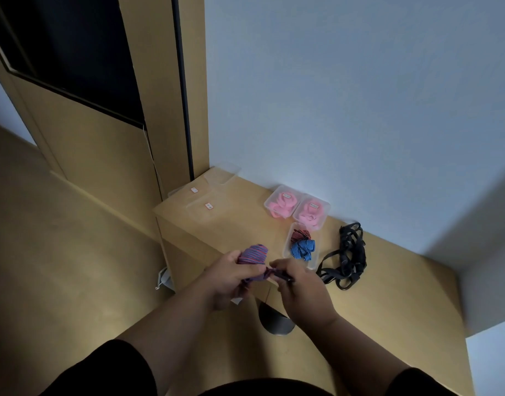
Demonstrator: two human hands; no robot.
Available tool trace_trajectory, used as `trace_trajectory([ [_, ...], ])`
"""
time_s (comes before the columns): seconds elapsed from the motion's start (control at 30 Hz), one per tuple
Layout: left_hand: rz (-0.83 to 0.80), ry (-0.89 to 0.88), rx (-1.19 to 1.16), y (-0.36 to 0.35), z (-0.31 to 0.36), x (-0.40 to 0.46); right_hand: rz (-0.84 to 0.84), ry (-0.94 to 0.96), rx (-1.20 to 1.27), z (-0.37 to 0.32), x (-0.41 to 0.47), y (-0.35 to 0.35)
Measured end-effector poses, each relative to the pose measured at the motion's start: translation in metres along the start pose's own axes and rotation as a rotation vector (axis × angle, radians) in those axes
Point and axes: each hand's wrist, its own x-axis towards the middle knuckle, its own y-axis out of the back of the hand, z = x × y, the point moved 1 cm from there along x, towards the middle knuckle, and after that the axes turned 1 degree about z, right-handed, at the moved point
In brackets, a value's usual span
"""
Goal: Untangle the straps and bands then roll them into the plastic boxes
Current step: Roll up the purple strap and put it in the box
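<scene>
Above the front edge of the wooden cabinet top (239,224), both hands work a purple-and-red striped band (253,254). My left hand (231,277) grips its bunched roll. My right hand (295,291) pinches the band's other end, where a small dark clip shows. A clear plastic box (288,238) behind the hands holds a red-black striped band and a blue-white striped band (302,248). A tangle of black straps (348,255) lies on the top to the right of it.
Two clear boxes with pink bands (279,204) (311,214) stand by the white wall. Empty clear boxes or lids with small labels (205,192) lie at the back left corner. A dark round object (275,320) sits near the front edge under my right hand.
</scene>
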Motion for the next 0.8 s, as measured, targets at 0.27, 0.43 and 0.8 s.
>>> trace_trajectory([
  [0.27, -0.059, -0.009, 0.146, 0.032, 0.003, -0.010, 0.015, -0.126, 0.240, -0.013, 0.004, 0.012],
  [0.43, -0.105, -0.014, 0.452, 0.036, 0.001, -0.010, -0.136, -0.172, 0.089, -0.014, 0.005, 0.015],
  [0.8, 0.209, -0.290, 1.313, -0.011, 0.007, 0.000, -0.500, -0.330, -0.372, -0.044, 0.030, 0.001],
])
